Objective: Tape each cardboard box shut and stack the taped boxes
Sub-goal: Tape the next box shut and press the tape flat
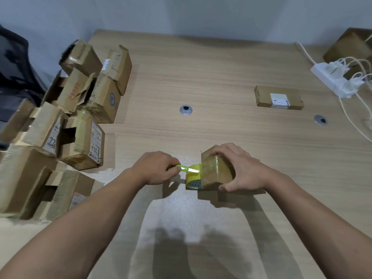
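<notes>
The left hand [155, 168] pinches a green cutter [182, 168], its blade at the tape roll [193, 178]. At the roll's 3 o'clock, the right hand [239, 168] clasps a cardboard box [215, 172].

It looks like an office desk used for packing. The pale wood-laminate surface [211, 73] has round metal cable grommets [185, 110] set into it and carries a white power strip [330, 77] crowded with chargers. Behind is a plain white wall [181, 13], and worn brown cardboard boxes [80, 97] are heaped at the left.
</notes>
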A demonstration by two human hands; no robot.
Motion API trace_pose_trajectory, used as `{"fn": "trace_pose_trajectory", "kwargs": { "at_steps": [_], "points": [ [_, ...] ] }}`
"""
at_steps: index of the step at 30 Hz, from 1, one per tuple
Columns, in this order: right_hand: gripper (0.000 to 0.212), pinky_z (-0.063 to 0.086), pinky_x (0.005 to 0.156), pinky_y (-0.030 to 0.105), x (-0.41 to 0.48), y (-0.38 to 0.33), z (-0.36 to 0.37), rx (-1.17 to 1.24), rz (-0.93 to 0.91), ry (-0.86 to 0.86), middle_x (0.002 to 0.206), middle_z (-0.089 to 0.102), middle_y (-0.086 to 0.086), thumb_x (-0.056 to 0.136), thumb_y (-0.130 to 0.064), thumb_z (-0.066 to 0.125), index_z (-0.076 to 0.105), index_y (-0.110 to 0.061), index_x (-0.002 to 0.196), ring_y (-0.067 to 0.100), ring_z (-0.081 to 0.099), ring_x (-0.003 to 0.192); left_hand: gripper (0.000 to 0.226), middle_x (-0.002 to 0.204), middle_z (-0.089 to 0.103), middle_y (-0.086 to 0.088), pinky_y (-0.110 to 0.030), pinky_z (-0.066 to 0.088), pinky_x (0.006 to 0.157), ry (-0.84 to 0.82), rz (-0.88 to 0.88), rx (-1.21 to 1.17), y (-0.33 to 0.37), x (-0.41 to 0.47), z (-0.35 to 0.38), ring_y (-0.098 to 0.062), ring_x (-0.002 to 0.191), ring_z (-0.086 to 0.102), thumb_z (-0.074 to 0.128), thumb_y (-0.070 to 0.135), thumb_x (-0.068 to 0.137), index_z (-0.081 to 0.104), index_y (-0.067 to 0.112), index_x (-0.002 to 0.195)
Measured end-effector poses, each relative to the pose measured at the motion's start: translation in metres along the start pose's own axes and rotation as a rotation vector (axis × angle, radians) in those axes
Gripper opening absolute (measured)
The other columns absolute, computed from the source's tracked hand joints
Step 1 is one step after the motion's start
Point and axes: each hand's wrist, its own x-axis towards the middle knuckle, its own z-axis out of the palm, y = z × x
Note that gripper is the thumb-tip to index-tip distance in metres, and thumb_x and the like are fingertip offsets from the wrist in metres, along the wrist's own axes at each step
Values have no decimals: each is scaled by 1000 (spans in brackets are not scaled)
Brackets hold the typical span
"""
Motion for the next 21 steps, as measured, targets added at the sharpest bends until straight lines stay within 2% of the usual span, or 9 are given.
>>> {"fn": "trace_pose_trajectory", "kwargs": {
  "at_steps": [6, 10, 15, 17, 19, 21],
  "points": [
    [90, 23, 110, 30, -3, -1, 0, -15, -19, -12, 133, 33, -15, 64, -42, 88, 33, -51, 136, 7, 30, 124, 27, 72, 54, 8, -30, 28, 57, -10, 32, 73, 10, 10, -11, -18, 72, 50, 41, 45, 99, 50, 32, 77],
    [90, 19, 111, 29, -5, -2, -1, -21, -26, -23, 133, 31, -13, 64, -42, 87, 35, -49, 137, 10, 28, 124, 22, 75, 55, 9, -31, 28, 59, -1, 50, 87, 15, 11, -14, -17, 74, 51, 41, 44, 99, 49, 37, 80],
    [89, 18, 115, 34, -4, -1, 0, -30, -26, -25, 131, 31, -14, 54, -59, 73, 31, -55, 133, 14, 30, 127, 26, 74, 54, 8, -32, 30, 60, -6, 18, 100, 16, 16, -14, -20, 74, 51, 39, 45, 100, 47, 34, 77],
    [88, 18, 115, 33, -4, -2, 0, -25, -36, -25, 131, 31, -14, 54, -60, 71, 29, -58, 131, 14, 31, 127, 30, 75, 53, 8, -32, 31, 61, -2, -22, 98, 15, 17, -13, -21, 75, 50, 38, 45, 100, 45, 33, 74],
    [88, 18, 113, 31, -4, -3, 1, -18, -39, -29, 132, 31, -13, 55, -56, 74, 28, -59, 130, 13, 30, 126, 30, 80, 57, 7, -33, 32, 64, 6, -71, 90, 13, 19, -12, -23, 81, 53, 37, 46, 101, 53, 33, 79],
    [88, 19, 112, 30, -4, -3, 1, -7, -42, -17, 132, 32, -13, 55, -54, 75, 29, -57, 130, 13, 30, 125, 31, 90, 64, 3, -34, 33, 66, 13, -120, 93, 13, 20, -9, -25, 89, 57, 35, 47, 101, 62, 33, 96]
  ]
}}
